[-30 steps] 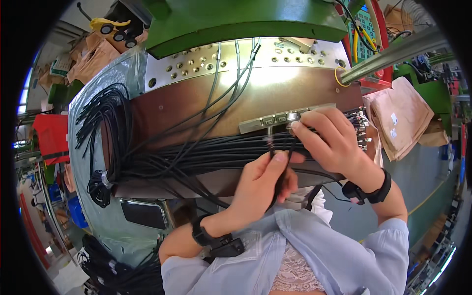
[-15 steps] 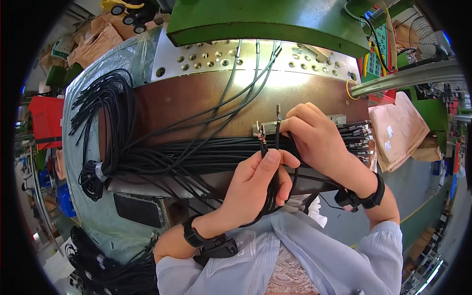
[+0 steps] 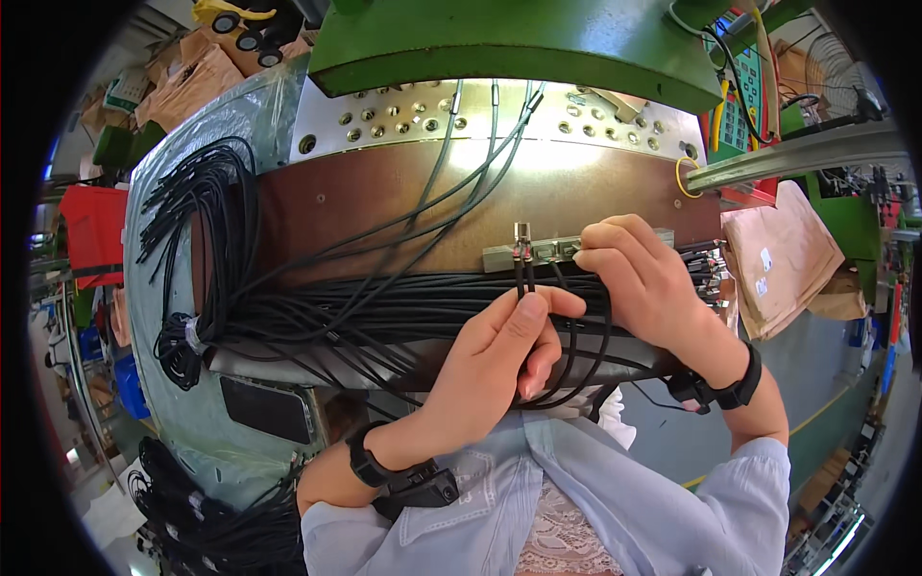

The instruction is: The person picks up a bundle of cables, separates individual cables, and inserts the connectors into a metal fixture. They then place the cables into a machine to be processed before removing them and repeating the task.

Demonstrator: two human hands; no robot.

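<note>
My left hand [image 3: 504, 350] pinches a thin black cable [image 3: 521, 278] just below its metal plug end, which stands in a grey metal fixture bar [image 3: 538, 252] on the brown work plate [image 3: 384, 206]. My right hand [image 3: 643, 278] rests on the right part of that bar, fingers curled over the cable ends there. A thick bundle of black cables [image 3: 384, 312] lies across the plate under both hands. Loops of cable hang below my left hand.
A green machine body [image 3: 499, 38] overhangs a drilled metal panel [image 3: 403, 110] at the back. More black cables fan out at the left [image 3: 192, 221] and pile at the lower left [image 3: 211, 518]. A dark phone [image 3: 264, 408] lies on the plastic sheet. Brown paper bags [image 3: 783, 259] sit at the right.
My left hand has moved up from the bundle and set a cable's plug end into the fixture bar. My right hand has shifted right along the bar.
</note>
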